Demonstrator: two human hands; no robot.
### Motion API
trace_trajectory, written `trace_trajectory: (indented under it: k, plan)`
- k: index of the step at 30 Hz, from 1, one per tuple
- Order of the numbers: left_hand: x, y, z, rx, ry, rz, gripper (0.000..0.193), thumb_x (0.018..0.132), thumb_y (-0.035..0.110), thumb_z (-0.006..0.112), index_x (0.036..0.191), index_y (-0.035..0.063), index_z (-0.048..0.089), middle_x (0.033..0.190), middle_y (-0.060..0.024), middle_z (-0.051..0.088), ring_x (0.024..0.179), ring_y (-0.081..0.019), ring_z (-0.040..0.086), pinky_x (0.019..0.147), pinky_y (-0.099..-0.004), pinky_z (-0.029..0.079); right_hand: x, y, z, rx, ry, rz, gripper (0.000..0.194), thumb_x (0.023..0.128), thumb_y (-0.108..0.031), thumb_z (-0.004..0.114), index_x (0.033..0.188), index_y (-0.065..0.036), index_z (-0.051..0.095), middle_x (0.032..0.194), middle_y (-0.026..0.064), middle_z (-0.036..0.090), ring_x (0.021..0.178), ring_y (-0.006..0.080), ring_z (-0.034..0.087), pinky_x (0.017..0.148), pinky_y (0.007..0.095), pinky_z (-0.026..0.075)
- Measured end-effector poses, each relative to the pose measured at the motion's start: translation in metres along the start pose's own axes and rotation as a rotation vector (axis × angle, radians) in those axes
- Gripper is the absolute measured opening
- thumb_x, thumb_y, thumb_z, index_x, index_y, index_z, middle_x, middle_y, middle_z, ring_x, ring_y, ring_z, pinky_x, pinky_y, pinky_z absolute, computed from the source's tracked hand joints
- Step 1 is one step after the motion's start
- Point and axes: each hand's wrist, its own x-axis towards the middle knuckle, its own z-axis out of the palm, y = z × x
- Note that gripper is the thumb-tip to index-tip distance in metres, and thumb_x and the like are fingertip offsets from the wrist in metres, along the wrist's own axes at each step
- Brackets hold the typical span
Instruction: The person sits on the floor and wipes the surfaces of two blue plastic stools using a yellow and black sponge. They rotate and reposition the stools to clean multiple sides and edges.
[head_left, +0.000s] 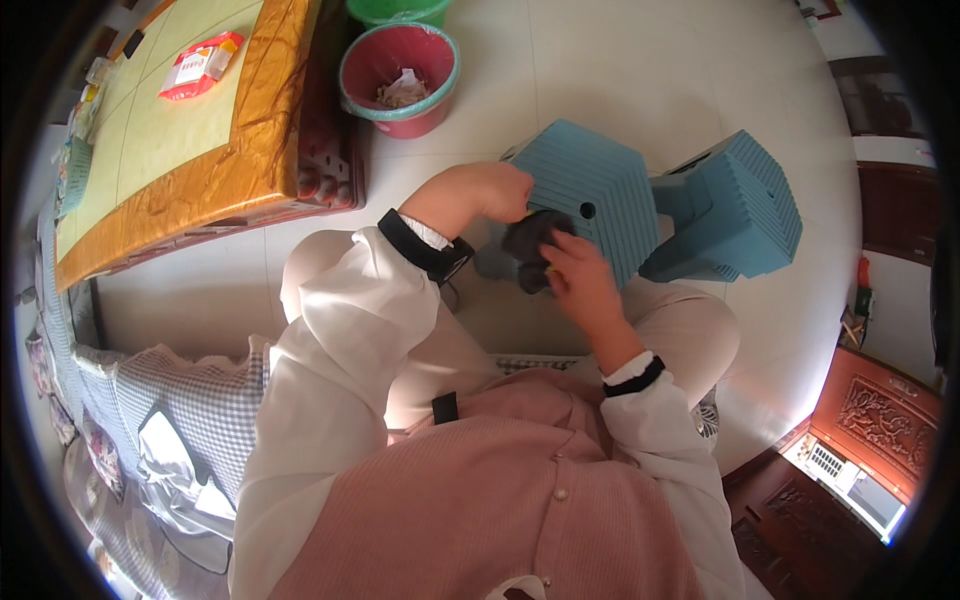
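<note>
A dark, soft cloth-like item (536, 240), blurred and bunched, is held between both my hands above the near edge of a blue plastic stool (600, 169). My left hand (484, 196) grips its upper left part, with a small yellow-green spot by the fingertips. My right hand (583, 279) pinches its lower right side, and another small yellow spot shows at those fingers. Exactly what the dark item is cannot be told. Black bands circle both wrists over white sleeves.
A second blue stool (750, 202) leans or lies beside the first. At upper left stands a wooden table (262, 112) bearing a red-and-white packet (201, 66). A lined red bin (401, 124) with waste stands beside it. A checked cloth-covered seat (195, 397) is at left.
</note>
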Motion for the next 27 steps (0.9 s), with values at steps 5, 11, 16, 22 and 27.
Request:
trace_trajectory:
  k: [5, 11, 16, 22, 27]
  plan:
    - [-0.002, -0.002, 0.003, -0.002, 0.009, -0.010, 0.027, 0.090, 0.017, 0.052, 0.096, -0.0005, 0.072, 0.096, -0.0269, 0.071, 0.090, -0.0461, 0.067, 0.077, -0.0517, 0.052, -0.010, 0.053, -0.027, -0.271, 0.173, 0.176, 0.034, 0.081, -0.004, 0.069, 0.115, -0.002, 0.070, 0.134, 0.0228, 0.063, 0.117, 0.0409, 0.062, 0.100, 0.0482, 0.051]
    - [0.001, 0.003, -0.001, 0.006, -0.009, -0.024, 0.027, 0.090, 0.018, 0.053, 0.099, -0.0003, 0.071, 0.097, -0.0258, 0.071, 0.090, -0.0454, 0.067, 0.078, -0.0504, 0.052, -0.009, 0.029, -0.004, -0.283, 0.087, 0.275, 0.034, 0.084, -0.006, 0.066, 0.117, 0.001, 0.068, 0.133, 0.0263, 0.062, 0.117, 0.0421, 0.062, 0.101, 0.0476, 0.050]
    - [-0.002, 0.003, -0.004, -0.042, 0.001, -0.037, 0.026, 0.088, 0.017, 0.054, 0.098, -0.0003, 0.070, 0.097, -0.0255, 0.071, 0.090, -0.0448, 0.066, 0.078, -0.0493, 0.052, -0.016, -0.014, 0.020, -0.025, -0.021, -0.136, 0.036, 0.086, -0.005, 0.064, 0.121, -0.001, 0.067, 0.137, 0.0232, 0.061, 0.120, 0.0415, 0.061, 0.104, 0.0476, 0.050]
    - [-0.007, -0.003, 0.002, -0.045, 0.034, -0.030, 0.024, 0.087, 0.014, 0.054, 0.097, -0.0003, 0.071, 0.096, -0.0263, 0.070, 0.089, -0.0448, 0.066, 0.076, -0.0502, 0.051, -0.003, 0.053, -0.017, -0.282, 0.208, 0.153, 0.037, 0.083, 0.000, 0.064, 0.120, -0.001, 0.069, 0.134, 0.0241, 0.063, 0.117, 0.0430, 0.061, 0.099, 0.0492, 0.051]
    - [0.000, -0.003, 0.002, -0.015, 0.046, 0.000, 0.022, 0.084, 0.012, 0.055, 0.090, -0.0024, 0.070, 0.090, -0.0270, 0.069, 0.083, -0.0460, 0.065, 0.072, -0.0508, 0.051, 0.014, 0.070, -0.019, -0.282, 0.170, 0.267, 0.039, 0.085, -0.002, 0.060, 0.123, -0.001, 0.067, 0.134, 0.0271, 0.061, 0.112, 0.0464, 0.060, 0.097, 0.0502, 0.051]
